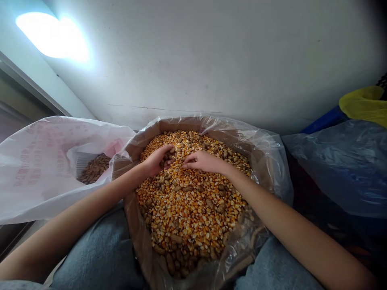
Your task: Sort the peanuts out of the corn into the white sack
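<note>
A box lined with a clear plastic bag (pixel 269 161) holds yellow corn kernels (pixel 193 217) with unshelled peanuts (pixel 209 203) mixed in. Over the far part of the corn, my left hand (pixel 156 162) curls around a few brownish peanuts, partly hidden by its fingers. My right hand (pixel 204 161) is just to the right of it, fingertips pinched together at the corn surface. Whatever lies between those fingertips is too small to make out. More peanuts gather at the near edge of the box.
On the left stands an open white sack (pixel 45 169) with a heap of peanuts (pixel 95 168) inside. A pale wall (pixel 205 60) rises behind the box. To the right are a clear plastic bag (pixel 344 161), a blue container (pixel 326 120) and a yellow cloth-like item (pixel 364 104).
</note>
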A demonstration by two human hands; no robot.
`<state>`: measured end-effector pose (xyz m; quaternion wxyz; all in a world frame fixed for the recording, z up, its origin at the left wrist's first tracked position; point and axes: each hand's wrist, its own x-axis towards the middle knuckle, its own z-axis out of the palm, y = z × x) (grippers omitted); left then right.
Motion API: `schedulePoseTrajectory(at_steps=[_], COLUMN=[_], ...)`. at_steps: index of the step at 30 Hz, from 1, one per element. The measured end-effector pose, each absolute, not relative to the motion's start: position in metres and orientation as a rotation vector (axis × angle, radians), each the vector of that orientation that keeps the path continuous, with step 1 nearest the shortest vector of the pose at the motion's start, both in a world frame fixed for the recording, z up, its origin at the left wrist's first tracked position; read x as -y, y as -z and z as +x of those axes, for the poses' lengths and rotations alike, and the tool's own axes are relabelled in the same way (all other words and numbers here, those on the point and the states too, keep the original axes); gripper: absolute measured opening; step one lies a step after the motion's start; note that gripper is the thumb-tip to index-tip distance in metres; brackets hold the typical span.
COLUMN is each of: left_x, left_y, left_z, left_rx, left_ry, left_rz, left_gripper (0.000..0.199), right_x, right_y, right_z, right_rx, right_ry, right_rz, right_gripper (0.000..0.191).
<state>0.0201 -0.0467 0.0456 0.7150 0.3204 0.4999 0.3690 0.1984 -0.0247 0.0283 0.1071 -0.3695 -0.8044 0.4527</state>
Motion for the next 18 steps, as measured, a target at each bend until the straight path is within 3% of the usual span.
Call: schedulePoseTrajectory(at_steps=[10, 18], left_x=[0.039, 0.042], left_y=[-0.045, -0.049], left_z=[0.002, 0.002], left_rx=[-0.762, -0.761], left_ry=[-0.938, -0.849], left_rz=[0.393, 0.388], left_gripper=[0.004, 0.019], right_x=[0.036, 0.032], right_y=[-0.026, -0.021], right_z=[0.193, 0.194], right_rx=[2.831, 2.826], right_ry=[-0.963, -0.941], right_rz=[-1.116, -1.141], right_gripper=[0.025, 0.022])
